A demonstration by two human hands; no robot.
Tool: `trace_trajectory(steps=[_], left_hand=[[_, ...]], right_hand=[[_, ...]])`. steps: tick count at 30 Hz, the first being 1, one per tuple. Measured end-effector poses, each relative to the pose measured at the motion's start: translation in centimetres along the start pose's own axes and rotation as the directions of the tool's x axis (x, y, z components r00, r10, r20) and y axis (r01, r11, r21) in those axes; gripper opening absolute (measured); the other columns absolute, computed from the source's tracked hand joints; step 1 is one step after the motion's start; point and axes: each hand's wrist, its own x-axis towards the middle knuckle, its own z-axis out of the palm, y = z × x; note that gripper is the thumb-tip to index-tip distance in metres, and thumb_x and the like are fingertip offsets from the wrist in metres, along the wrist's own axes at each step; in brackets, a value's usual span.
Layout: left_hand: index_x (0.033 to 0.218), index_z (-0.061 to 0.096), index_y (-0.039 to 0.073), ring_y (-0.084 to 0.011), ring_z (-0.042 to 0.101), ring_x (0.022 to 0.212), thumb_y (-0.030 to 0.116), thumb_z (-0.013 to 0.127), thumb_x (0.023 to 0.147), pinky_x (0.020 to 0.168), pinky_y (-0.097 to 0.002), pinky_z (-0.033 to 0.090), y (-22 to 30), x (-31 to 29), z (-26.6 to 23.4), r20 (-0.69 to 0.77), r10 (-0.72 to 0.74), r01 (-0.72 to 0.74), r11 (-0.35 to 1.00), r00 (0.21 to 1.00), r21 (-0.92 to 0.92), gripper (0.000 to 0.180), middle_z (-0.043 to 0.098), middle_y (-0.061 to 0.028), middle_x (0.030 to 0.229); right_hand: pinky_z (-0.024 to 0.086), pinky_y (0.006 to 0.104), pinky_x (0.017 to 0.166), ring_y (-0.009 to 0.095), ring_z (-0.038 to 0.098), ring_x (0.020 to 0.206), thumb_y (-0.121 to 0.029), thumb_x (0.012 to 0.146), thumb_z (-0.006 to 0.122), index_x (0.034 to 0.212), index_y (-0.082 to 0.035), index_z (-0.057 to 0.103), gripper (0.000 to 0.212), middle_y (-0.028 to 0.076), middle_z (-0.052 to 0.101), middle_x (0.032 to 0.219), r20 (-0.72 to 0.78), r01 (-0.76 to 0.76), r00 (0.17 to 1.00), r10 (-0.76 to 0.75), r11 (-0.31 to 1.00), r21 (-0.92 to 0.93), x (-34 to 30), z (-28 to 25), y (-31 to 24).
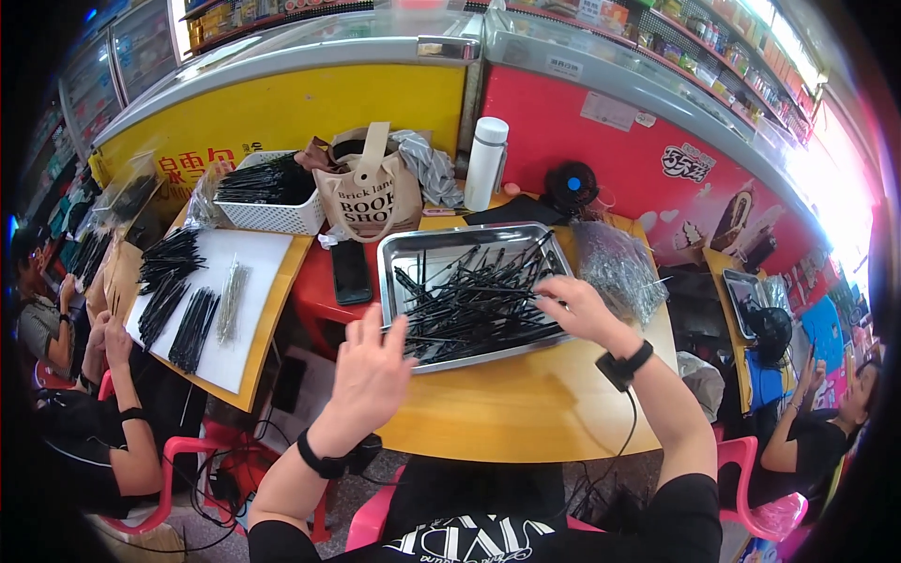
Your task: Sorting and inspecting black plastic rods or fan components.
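A metal tray [493, 356] sits on the wooden table in front of me, heaped with thin black sticks [469, 300] lying in all directions. Over the tray's near left corner is my left hand [368, 373], fingers raised and apart, holding nothing that I can see. My right hand [584, 311] reaches over the right side of the pile, its fingers loosely bent and spread close to the sticks. Whether those fingertips touch any stick I cannot tell. Both wrists wear black bands, and a cable hangs from the right one.
A clear plastic bag [619, 267] lies right of the tray, a white bottle [486, 164] and small black fan [571, 186] behind. Left are a phone [351, 272], cloth bag [374, 197], white basket [300, 218] and sorted bundles [195, 328]. People sit at both sides.
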Motion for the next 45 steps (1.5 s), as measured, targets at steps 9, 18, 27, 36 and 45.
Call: trace_trajectory(steps=[9, 18, 27, 36, 45], left_hand=[[0.141, 0.021, -0.004, -0.0557, 0.026, 0.127, 0.039, 0.059, 0.089, 0.107, -0.0519, 0.026, -4.2, 2.4, 8.3, 0.016, -0.224, 0.215, 0.910, 0.974, -0.353, 0.078, 0.024, -0.0414, 0.137], [0.143, 0.020, -0.004, -0.0503, 0.024, 0.132, 0.040, 0.059, 0.088, 0.109, -0.0491, 0.023, -3.9, 6.7, 8.8, -0.064, -0.172, 0.135, 0.914, 0.983, -0.383, 0.080, 0.022, -0.0388, 0.141], [0.134, 0.034, -0.010, -0.0372, 0.038, 0.125, 0.033, 0.061, 0.089, 0.106, -0.0401, 0.029, -3.0, 5.7, 9.0, -0.106, -0.305, 0.213, 0.837, 0.946, -0.504, 0.069, 0.041, -0.0280, 0.132], [0.142, 0.023, -0.005, -0.0434, 0.025, 0.134, 0.043, 0.060, 0.088, 0.110, -0.0451, 0.023, -5.1, 4.9, 9.0, -0.035, -0.303, 0.234, 0.800, 0.952, -0.553, 0.080, 0.020, -0.0331, 0.144], [0.111, 0.059, -0.003, -0.0266, 0.057, 0.102, 0.015, 0.066, 0.083, 0.086, -0.0351, 0.046, 0.0, 0.8, 3.2, -0.106, -0.092, 0.009, 0.795, 0.990, -0.606, 0.034, 0.058, -0.0173, 0.113]], right_hand=[[0.036, 0.0425, 0.086, 0.026, 0.051, 0.105, -0.035, 0.078, 0.068, 0.122, -0.013, 0.054, 0.051, 0.010, 0.056, 0.114, 0.008, 0.153, 0.985, -0.170, 0.865, -0.479, -5.3, 3.1, -2.1], [0.044, 0.0384, 0.072, 0.027, 0.055, 0.083, -0.026, 0.081, 0.065, 0.107, -0.006, 0.060, 0.033, 0.009, 0.058, 0.086, -0.115, 0.127, 0.975, -0.189, 0.904, -0.409, -6.0, 3.3, -1.3], [0.047, 0.0402, 0.072, 0.032, 0.057, 0.082, -0.013, 0.083, 0.061, 0.094, -0.003, 0.060, 0.015, 0.014, 0.058, 0.083, -0.186, 0.050, 0.981, -0.057, 0.998, -0.039, -6.1, 5.4, -3.7], [0.047, 0.0389, 0.076, 0.033, 0.057, 0.088, -0.006, 0.078, 0.062, 0.097, -0.002, 0.060, 0.020, 0.014, 0.058, 0.092, -0.226, 0.135, 0.968, -0.104, 0.983, 0.123, -1.3, 6.2, -4.1], [0.045, 0.0412, 0.076, 0.035, 0.055, 0.089, -0.006, 0.076, 0.063, 0.094, -0.001, 0.059, 0.018, 0.015, 0.058, 0.092, -0.263, -0.073, 0.962, 0.080, 0.997, 0.036, -9.7, 2.7, -7.1]])
